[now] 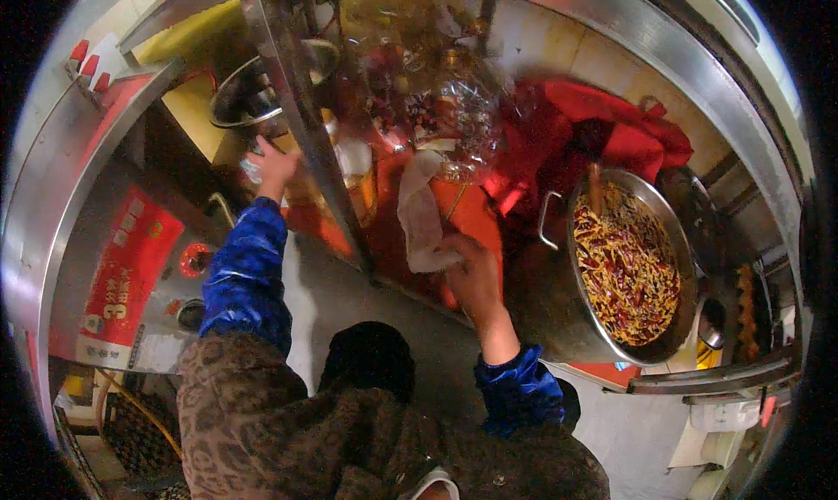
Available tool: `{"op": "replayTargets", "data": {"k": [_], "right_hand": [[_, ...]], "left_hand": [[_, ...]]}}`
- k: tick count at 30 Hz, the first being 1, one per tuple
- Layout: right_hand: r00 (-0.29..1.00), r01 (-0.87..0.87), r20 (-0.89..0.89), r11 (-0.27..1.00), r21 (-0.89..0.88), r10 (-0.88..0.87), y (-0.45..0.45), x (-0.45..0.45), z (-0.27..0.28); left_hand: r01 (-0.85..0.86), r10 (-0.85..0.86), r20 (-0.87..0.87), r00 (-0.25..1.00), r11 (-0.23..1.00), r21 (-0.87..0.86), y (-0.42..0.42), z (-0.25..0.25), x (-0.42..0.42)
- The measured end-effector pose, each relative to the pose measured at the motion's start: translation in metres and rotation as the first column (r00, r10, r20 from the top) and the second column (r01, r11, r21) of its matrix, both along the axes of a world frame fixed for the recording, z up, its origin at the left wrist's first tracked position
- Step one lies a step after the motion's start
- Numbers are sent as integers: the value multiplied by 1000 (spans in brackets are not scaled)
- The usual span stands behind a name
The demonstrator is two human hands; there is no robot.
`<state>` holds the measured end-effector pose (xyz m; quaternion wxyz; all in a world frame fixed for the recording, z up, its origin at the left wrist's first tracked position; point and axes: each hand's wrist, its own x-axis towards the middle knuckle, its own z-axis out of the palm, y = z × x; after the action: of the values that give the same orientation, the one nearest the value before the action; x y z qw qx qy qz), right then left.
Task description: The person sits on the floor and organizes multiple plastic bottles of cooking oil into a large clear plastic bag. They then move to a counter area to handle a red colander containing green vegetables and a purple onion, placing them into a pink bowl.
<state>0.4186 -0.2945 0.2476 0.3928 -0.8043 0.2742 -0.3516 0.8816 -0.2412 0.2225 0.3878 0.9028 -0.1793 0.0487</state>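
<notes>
My right hand (473, 271) grips one end of a whitish, translucent plastic bag (419, 212), which hangs up and away over an orange-red surface on the lower shelf. Left of the metal post (308, 133), my left hand (273, 163) reaches in below a metal basin (245, 94); something small, crumpled and whitish (251, 166) is at its fingers, and I cannot tell its material. Behind the bag stands a large clear plastic bottle (465, 120). A wide metal pan (687, 303) of dried red chillies mixed with yellowish shreds (628, 271) lies to the right.
Red cloth or plastic (615, 127) is heaped behind the pan. At the left stands a gas stove (78, 284) with a red label. A metal counter edge (720, 81) curves above, and a white tub (725, 415) is at the lower right.
</notes>
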Motion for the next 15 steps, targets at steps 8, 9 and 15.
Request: {"op": "replayTargets", "data": {"k": [8, 9, 15], "right_hand": [[993, -100, 50, 992, -74, 104, 0, 32, -52], [997, -71, 24, 990, -118, 74, -7, 29, -55], [962, -176, 202, 983, -47, 182, -20, 85, -59]], "left_hand": [[-131, 191, -70, 979, 857, 497, 11, 4, 46], [-93, 146, -76, 986, 878, 470, -7, 10, 15], [-148, 93, 139, 986, 876, 459, -3, 19, -49]]}}
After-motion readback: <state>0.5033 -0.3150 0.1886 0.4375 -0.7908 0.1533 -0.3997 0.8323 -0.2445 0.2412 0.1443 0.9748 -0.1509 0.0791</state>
